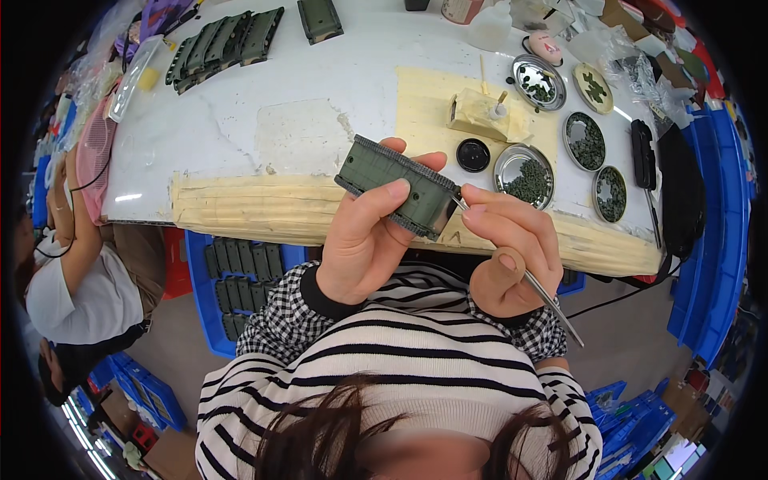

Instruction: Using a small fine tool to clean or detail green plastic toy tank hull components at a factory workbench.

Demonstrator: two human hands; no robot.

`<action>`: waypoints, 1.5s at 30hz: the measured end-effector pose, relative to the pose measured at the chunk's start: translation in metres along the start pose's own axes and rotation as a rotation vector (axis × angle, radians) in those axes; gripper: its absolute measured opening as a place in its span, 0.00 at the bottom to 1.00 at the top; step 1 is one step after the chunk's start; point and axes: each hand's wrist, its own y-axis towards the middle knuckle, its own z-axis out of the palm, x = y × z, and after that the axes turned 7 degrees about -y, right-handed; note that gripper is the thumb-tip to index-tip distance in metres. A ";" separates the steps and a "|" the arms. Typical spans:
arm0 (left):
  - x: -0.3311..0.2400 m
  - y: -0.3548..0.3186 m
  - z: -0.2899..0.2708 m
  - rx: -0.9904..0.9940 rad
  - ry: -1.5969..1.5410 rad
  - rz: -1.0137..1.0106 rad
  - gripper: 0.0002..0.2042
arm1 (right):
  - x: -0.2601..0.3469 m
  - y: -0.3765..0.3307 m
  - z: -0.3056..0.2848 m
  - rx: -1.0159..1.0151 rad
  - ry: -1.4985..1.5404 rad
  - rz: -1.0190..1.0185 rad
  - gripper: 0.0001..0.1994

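Holding: my left hand [364, 240] grips the green tank hull [398, 186] above the table's taped edge [240, 210].
Right hand: my right hand [508, 248] pinches metal tweezers [544, 298], tips touching the hull's end.
Progress: tracks look fitted; I judge small parts remain, since the round dishes [524, 172] hold many green pieces.
Done: finished hulls [224, 40] lie far left.
Room: bare tabletop between; dishes crowd the right.

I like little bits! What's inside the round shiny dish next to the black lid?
The round metal dish holds a heap of tiny dark green parts. Whatever lies beneath the heap is covered, so the dish's bottom cannot be seen.
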 end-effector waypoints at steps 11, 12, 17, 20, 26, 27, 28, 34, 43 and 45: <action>0.000 0.000 0.001 -0.014 0.015 -0.007 0.20 | -0.004 -0.003 0.003 -0.034 0.061 0.004 0.13; -0.001 0.000 0.002 -0.017 0.022 -0.014 0.20 | -0.005 -0.003 0.002 -0.042 0.095 0.011 0.12; -0.014 0.001 0.009 -0.057 0.135 -0.042 0.20 | -0.024 -0.009 -0.007 -0.326 0.142 0.116 0.19; -0.018 0.000 0.006 -0.116 0.267 -0.004 0.20 | -0.047 -0.008 -0.029 -0.359 -0.031 0.271 0.17; -0.012 0.005 0.010 -0.127 0.306 -0.005 0.19 | -0.075 -0.013 -0.041 -0.114 -0.237 0.321 0.08; -0.012 0.005 0.011 -0.136 0.325 -0.002 0.19 | -0.076 -0.012 -0.039 -0.115 -0.267 0.305 0.08; -0.012 0.005 0.011 -0.139 0.342 -0.007 0.20 | -0.077 -0.011 -0.038 -0.115 -0.298 0.289 0.08; -0.011 0.004 0.012 -0.146 0.389 -0.034 0.26 | -0.076 -0.004 -0.035 -0.112 -0.182 0.302 0.07; -0.007 0.005 0.018 -0.062 0.450 0.028 0.31 | -0.081 0.001 -0.035 -0.095 -0.316 0.278 0.07; -0.006 0.005 0.018 -0.037 0.497 0.039 0.26 | -0.082 0.002 -0.034 -0.084 -0.336 0.259 0.07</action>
